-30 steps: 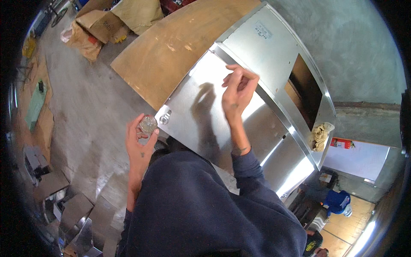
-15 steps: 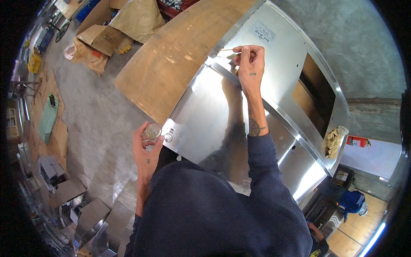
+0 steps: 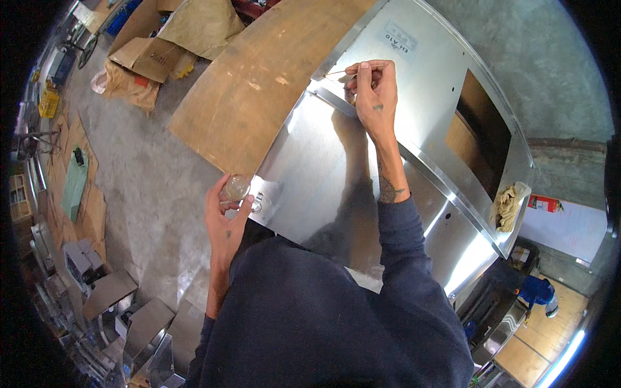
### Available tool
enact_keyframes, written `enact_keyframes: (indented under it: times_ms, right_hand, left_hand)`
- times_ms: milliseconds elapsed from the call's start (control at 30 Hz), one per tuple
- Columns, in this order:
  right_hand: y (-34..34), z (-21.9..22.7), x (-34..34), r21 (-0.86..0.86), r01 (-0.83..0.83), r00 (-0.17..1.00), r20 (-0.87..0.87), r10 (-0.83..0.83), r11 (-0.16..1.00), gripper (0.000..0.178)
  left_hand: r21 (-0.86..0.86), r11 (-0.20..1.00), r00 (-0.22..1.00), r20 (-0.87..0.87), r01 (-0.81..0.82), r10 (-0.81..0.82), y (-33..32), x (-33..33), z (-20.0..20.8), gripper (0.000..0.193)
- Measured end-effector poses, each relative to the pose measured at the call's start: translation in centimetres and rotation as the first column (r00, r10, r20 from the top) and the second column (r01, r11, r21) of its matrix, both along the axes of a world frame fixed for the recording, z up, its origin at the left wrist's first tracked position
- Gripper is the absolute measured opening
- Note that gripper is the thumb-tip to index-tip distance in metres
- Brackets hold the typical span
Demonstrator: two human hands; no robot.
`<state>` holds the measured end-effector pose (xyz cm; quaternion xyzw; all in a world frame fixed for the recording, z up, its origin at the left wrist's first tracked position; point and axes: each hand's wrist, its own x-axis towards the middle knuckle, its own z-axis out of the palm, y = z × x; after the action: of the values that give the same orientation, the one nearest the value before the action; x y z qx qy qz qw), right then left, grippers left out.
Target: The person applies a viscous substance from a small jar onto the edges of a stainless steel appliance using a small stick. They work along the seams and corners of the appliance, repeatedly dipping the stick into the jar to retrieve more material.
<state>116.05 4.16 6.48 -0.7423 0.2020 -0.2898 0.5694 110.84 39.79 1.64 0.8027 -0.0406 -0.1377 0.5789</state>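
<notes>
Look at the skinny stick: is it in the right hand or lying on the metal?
In the right hand: its fingers pinch the thin stick, and one end pokes out past them.

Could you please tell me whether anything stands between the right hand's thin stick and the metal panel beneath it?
Nothing visible does: the right hand holds the thin stick, tip uncovered, over the metal panel; whether they touch is unclear.
</notes>
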Motion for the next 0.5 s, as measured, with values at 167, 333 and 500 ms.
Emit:
enact_keyframes:
  times_ms: [167,333,500]
  right_hand:
    - [-0.14,-0.37,0.18,-0.027,0.0,1.0,0.012,0.001,1.0,0.018]
    - [-0.18,-0.55,0.16,-0.036,-0.009,1.0,0.007,0.01,0.999,0.019]
    - [-0.1,-0.54,0.1,-0.07,-0.017,1.0,-0.003,0.017,0.997,0.021]
  left_hand:
    - [-0.008,1.0,1.0,0.005,-0.003,0.003,-0.24,0.02,0.28,0.061]
    - [-0.017,1.0,1.0,-0.009,0.005,-0.005,0.0,-0.06,-0.1,0.061]
    - [0.003,1.0,1.0,0.015,0.023,-0.023,0.17,-0.16,-0.22,0.061]
